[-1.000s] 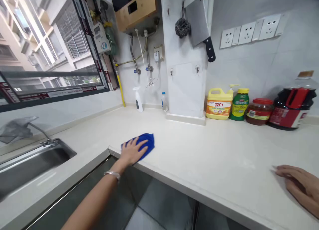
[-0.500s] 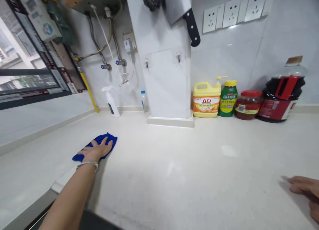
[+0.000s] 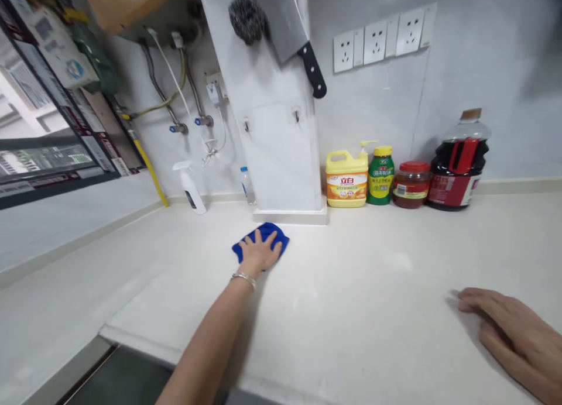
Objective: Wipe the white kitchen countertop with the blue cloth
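Note:
My left hand (image 3: 260,253), a bracelet at its wrist, lies flat with spread fingers on a blue cloth (image 3: 242,244). Under that palm the cloth is pressed against the white countertop (image 3: 351,299), just in front of the wall pillar's base. At the right edge my right hand (image 3: 511,329) hovers at or rests on the counter; contact is hard to tell. Its fingers are loosely stretched, the thumb is apart, and nothing shows in it.
Along the back wall stand a yellow detergent jug (image 3: 346,182), a green bottle (image 3: 380,177), a red-lidded jar (image 3: 411,185) and a large dark bottle (image 3: 456,171). Left of the pillar are a spray bottle (image 3: 191,188) and a small clear bottle (image 3: 247,187). A cleaver (image 3: 290,36) hangs above.
My left hand has slid the blue cloth rightward across the counter to the pillar's base. My right hand has come further into view. The camera view has shifted right.

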`<state>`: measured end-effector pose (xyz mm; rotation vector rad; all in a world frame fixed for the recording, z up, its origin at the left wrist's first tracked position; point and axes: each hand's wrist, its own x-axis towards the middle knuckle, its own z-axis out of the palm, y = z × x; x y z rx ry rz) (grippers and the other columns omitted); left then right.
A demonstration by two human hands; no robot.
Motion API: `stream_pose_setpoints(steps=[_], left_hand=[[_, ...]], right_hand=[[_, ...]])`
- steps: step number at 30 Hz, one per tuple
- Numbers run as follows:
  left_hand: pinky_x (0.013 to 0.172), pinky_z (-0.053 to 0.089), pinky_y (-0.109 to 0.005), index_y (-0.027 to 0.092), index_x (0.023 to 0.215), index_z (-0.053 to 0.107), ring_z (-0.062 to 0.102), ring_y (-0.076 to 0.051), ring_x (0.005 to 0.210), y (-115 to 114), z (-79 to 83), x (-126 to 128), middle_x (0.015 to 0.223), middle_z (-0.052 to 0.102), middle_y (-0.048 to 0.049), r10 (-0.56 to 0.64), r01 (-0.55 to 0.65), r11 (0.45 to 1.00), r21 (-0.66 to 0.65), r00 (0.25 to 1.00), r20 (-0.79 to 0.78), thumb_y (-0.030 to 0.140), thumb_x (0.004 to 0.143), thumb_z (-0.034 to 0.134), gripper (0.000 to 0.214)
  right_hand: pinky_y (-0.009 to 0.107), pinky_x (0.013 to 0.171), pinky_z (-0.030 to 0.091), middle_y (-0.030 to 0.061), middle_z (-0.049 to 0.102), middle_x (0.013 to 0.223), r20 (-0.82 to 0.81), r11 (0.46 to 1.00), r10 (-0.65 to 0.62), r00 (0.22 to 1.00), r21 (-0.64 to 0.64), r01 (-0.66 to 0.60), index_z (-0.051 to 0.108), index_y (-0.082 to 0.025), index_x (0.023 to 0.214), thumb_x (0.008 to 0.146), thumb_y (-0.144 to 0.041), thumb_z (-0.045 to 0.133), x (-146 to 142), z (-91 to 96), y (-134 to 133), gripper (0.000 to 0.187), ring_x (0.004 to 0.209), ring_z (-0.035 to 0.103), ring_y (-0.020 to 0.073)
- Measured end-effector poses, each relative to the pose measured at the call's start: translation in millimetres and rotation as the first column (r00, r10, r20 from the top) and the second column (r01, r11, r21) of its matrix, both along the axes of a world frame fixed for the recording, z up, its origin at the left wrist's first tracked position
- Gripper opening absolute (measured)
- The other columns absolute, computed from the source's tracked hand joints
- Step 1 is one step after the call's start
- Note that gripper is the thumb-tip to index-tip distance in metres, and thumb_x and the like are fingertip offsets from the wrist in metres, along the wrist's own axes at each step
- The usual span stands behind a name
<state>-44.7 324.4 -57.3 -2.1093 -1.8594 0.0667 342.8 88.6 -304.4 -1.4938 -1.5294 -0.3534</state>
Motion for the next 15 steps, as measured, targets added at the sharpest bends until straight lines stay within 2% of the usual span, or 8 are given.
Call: stream_pose_setpoints(steps=[5, 9, 11, 13, 15], left_hand=[[0.117, 0.019, -0.064, 0.042, 0.154, 0.037, 0.03, -0.048, 0.145, -95, -37.1, 47, 0.166, 0.026, -0.0091, -0.266, 0.266, 0.964, -0.023, 0.964, 0.003, 0.069, 0.095, 0.03, 0.065], [0.12, 0.017, -0.065, 0.046, 0.152, 0.039, 0.025, -0.047, 0.148, -159, -62.0, 83, 0.167, 0.023, -0.0064, -0.495, 0.499, 0.864, -0.068, 0.866, 0.064, 0.068, 0.095, 0.036, 0.062], [0.12, 0.013, -0.067, 0.043, 0.152, 0.04, 0.019, -0.048, 0.15, -189, -62.6, 98, 0.168, 0.02, -0.0073, -0.549, 0.556, 0.821, -0.132, 0.831, 0.084, 0.065, 0.096, 0.039, 0.061], [0.122, 0.006, -0.067, 0.036, 0.155, 0.039, 0.01, -0.045, 0.153, -225, -54.6, 111, 0.168, 0.018, -0.0097, -0.565, 0.576, 0.787, -0.22, 0.817, 0.116, 0.056, 0.096, 0.044, 0.062], [0.125, 0.002, -0.062, 0.028, 0.158, 0.034, 0.003, -0.037, 0.155, -270, -43.7, 120, 0.168, 0.017, -0.0103, -0.601, 0.643, 0.714, -0.278, 0.766, 0.228, 0.046, 0.097, 0.045, 0.065]], right_hand=[[0.048, 0.086, 0.055, 0.0077, 0.066, 0.114, -0.033, 0.997, 0.045, 0.998, -0.062, -0.047, 0.06, -0.029, 0.104, 0.086, -0.036, 0.045, -8, 19.0, 0, 0.025, 0.104, 0.064, 0.0281], [0.045, 0.089, 0.051, 0.0085, 0.064, 0.11, -0.093, 0.989, 0.086, 0.992, -0.114, -0.097, 0.058, -0.024, 0.099, 0.085, -0.03, 0.042, -13, 30.4, -4, 0.023, 0.102, 0.061, 0.0265], [0.044, 0.091, 0.05, 0.0088, 0.063, 0.107, -0.138, 0.987, 0.121, 0.983, -0.088, -0.134, 0.058, -0.023, 0.095, 0.084, -0.028, 0.04, -14, 33.1, -5, 0.021, 0.1, 0.059, 0.0252], [0.042, 0.092, 0.049, 0.0086, 0.063, 0.105, -0.181, 0.984, 0.162, 0.97, -0.043, -0.173, 0.057, -0.022, 0.093, 0.083, -0.026, 0.04, -13, 33.4, -5, 0.02, 0.099, 0.059, 0.0239], [0.041, 0.093, 0.049, 0.0086, 0.063, 0.103, -0.198, 0.978, 0.203, 0.959, -0.001, -0.207, 0.058, -0.021, 0.092, 0.082, -0.023, 0.041, -11, 32.6, -4, 0.02, 0.098, 0.059, 0.023]])
